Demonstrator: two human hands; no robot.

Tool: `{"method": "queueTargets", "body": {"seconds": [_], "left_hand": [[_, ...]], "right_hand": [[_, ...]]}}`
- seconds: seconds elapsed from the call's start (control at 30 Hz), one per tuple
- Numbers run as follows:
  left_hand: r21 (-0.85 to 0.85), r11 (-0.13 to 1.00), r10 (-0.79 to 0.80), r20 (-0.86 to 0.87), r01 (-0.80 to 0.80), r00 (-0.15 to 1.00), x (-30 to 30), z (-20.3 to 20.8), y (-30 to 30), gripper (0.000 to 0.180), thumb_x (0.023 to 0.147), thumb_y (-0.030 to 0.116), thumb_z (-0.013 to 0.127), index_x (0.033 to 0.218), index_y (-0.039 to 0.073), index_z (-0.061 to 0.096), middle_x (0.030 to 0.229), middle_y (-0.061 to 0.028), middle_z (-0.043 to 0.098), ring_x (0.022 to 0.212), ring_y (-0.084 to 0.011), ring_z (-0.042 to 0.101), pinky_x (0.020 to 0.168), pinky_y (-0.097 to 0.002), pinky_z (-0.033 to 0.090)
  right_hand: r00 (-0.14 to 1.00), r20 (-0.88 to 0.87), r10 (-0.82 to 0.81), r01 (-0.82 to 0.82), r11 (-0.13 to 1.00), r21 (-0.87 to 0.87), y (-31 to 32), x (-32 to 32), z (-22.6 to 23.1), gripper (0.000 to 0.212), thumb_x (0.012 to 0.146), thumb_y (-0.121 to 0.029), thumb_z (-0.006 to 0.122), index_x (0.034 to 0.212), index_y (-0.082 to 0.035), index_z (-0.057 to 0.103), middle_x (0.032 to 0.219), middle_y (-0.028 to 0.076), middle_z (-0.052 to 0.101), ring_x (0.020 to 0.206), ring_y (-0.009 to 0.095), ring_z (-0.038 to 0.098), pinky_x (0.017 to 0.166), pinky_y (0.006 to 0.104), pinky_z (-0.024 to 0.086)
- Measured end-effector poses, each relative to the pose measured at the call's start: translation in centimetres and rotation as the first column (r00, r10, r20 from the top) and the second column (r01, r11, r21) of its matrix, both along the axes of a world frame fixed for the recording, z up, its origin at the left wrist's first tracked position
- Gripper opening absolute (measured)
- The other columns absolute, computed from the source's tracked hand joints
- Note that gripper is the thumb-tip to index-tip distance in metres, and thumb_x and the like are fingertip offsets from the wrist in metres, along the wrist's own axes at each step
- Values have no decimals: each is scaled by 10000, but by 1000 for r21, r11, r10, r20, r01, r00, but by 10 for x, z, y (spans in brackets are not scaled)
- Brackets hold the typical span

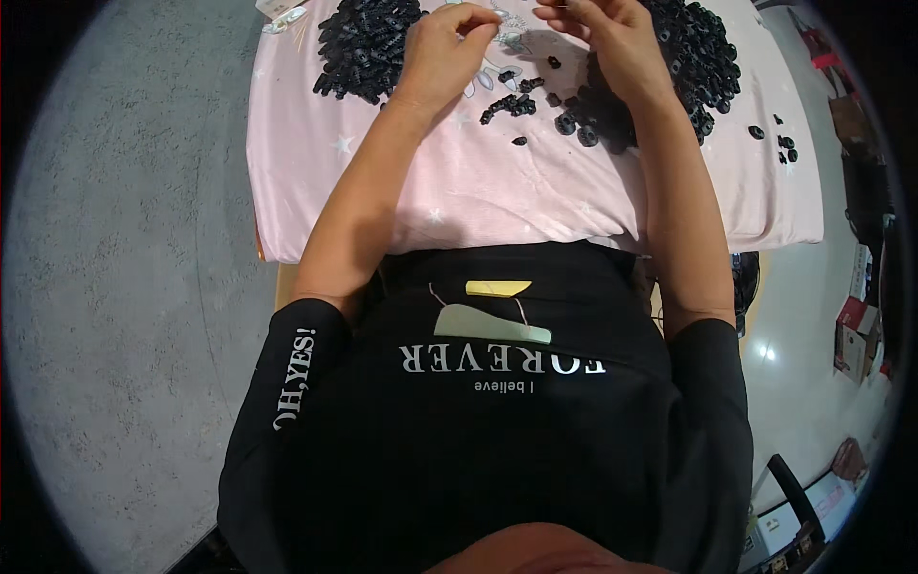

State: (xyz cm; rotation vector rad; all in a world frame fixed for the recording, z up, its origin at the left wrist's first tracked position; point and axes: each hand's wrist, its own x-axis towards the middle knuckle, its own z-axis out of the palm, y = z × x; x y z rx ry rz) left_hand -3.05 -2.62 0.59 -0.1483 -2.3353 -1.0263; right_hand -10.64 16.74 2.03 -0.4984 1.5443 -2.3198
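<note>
Over the far side of the table, my left hand (448,55) is closed in a pinch, thumb against forefinger; whatever it holds is too small to make out. My right hand (620,43) is closed too, its fingertips near the top edge, with something small and dark at them that I cannot name. A gap separates the two hands. To the left of my left hand lies a heap of ridged black plastic parts (359,48). Round black plastic parts (703,67) are heaped beyond my right wrist. Between my forearms, several small black pieces (516,103) are scattered.
A pink patterned cloth (497,191) covers the table and hangs over its near edge, close to my body. A few loose black pieces (786,148) lie at the right. Boxes (854,335) stand on the floor at the far right. A white object (277,10) sits at the table's far left corner.
</note>
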Motion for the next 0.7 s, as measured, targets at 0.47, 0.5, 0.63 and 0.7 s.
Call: {"method": "queueTargets", "body": {"seconds": [0.47, 0.5, 0.63, 0.7], "left_hand": [[-423, 903, -45, 70, 70, 997, -10, -12, 11, 130, 839, 88, 670, 950, 77, 737, 924, -127, 664, 929, -323, 647, 850, -431, 509], [-422, 904, -46, 71, 72, 996, -9, -14, 12, 130, 839, 88, 670, 950, 77, 737, 924, -127, 664, 929, -323, 647, 850, -431, 509], [-413, 909, -16, 109, 60, 994, -7, -14, 10, 114, 839, 101, 674, 941, 73, 717, 919, -133, 658, 941, -336, 635, 864, -456, 495], [-393, 917, -28, 111, 70, 993, -7, -14, 8, 109, 838, 105, 678, 937, 71, 708, 919, -134, 659, 937, -338, 636, 862, -458, 495]], "right_hand": [[986, -90, -141, 150, 984, 100, 5, -25, -26, 187, 953, -50, 630, 1124, 18, 662, 878, 58, 689, 754, 121, 650, 700, 241, 527], [986, -89, -142, 151, 983, 101, 4, -25, -25, 187, 953, -50, 630, 1124, 18, 662, 878, 58, 689, 754, 121, 650, 700, 241, 527], [976, -112, -187, 201, 971, 132, 4, -25, -21, 199, 960, -56, 622, 1138, 25, 660, 879, 59, 688, 748, 125, 645, 695, 248, 525], [975, -109, -194, 207, 971, 123, 5, -26, -22, 200, 962, -58, 620, 1138, 28, 661, 879, 61, 689, 749, 126, 645, 694, 248, 524]]}}
